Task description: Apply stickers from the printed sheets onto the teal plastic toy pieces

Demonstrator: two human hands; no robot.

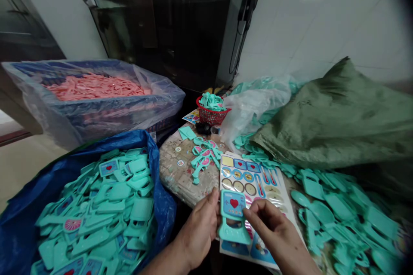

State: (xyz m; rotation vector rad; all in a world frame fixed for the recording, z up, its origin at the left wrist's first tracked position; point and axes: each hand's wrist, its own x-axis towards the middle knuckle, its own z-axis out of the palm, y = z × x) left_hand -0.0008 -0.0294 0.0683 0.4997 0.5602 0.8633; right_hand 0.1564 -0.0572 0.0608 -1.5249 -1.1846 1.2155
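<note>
Left hand [199,230] gripping teal toy [232,215] edgewise, right hand [272,225] touching it, pinch unclear, exposed table rim [172,180] beyond

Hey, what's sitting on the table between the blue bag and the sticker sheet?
In the head view, a small pile of green toys lies there, with two round stickers on the tabletop nearer the blue bag.

Two bare forearms [169,258] converge from below. The left grip [200,227] stands on edge, thumb [211,202] extended; the right grip [272,227] curls inward, its thumb and forefinger [266,207] close together.
</note>
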